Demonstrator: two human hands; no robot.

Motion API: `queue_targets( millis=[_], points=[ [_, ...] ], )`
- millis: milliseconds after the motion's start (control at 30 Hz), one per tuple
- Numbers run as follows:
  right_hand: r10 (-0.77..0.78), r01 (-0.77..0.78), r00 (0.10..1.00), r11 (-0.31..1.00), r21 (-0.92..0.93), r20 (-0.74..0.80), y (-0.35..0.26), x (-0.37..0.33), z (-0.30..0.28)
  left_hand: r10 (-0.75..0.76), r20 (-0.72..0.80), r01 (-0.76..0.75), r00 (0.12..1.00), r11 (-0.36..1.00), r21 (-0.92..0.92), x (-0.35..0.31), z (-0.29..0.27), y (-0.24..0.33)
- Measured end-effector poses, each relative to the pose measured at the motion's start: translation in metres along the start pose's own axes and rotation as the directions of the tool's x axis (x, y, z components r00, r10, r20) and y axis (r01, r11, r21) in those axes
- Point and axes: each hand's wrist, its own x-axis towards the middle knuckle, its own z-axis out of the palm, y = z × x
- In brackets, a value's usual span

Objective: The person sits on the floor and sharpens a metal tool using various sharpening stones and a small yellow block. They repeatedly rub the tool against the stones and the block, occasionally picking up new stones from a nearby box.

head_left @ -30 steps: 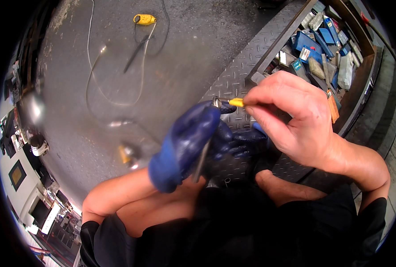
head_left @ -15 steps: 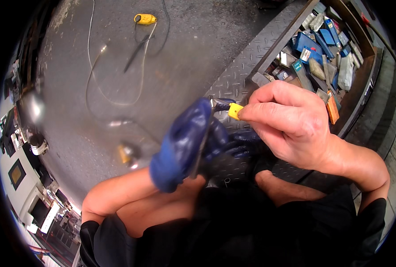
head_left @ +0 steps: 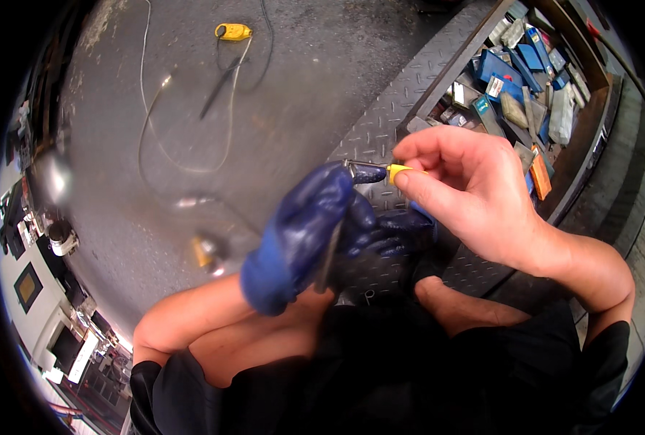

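My left hand (head_left: 308, 210) wears a dark blue coated glove and is closed round a slim dark metal bar (head_left: 327, 257). One end of the bar shows by the gloved fingertip; the other slants down toward my lap. My bare right hand (head_left: 482, 192) pinches the yellow handle of a small key (head_left: 396, 172) between thumb and forefinger. Its thin metal shaft points left and reaches the bar's upper end; whether it is seated there is too small to tell. Below my hands lies what looks like a second blue glove (head_left: 406, 232), partly hidden.
An open metal-sided bin (head_left: 446, 61) at the upper right holds many jumbled blue, grey and orange cases. Tread plate (head_left: 377, 134) runs alongside it. On the grey floor lie a yellow device (head_left: 233, 32) and looping cables (head_left: 232, 138). My foot (head_left: 438, 290) is beneath my hands.
My right hand has turned, with its fingers more opened out, and the yellow handle has rotated and shifted slightly right. My left hand has barely moved.
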Motion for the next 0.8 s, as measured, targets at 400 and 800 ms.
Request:
queue_targets(
  millis=[400, 800],
  points=[
    [-0.094, 0.094, 0.994, 0.996, 0.002, 0.054, 0.009, 0.000, 0.006, 0.027, 0.081, -0.022, 0.996, 0.998, -0.059, 0.001, -0.008, -0.008],
    [-0.058, 0.058, 0.998, 0.998, 0.022, 0.027, 0.010, -0.001, 0.007, 0.003, 0.102, 0.000, 0.995, 1.000, -0.029, 0.000, -0.011, -0.011]
  ],
)
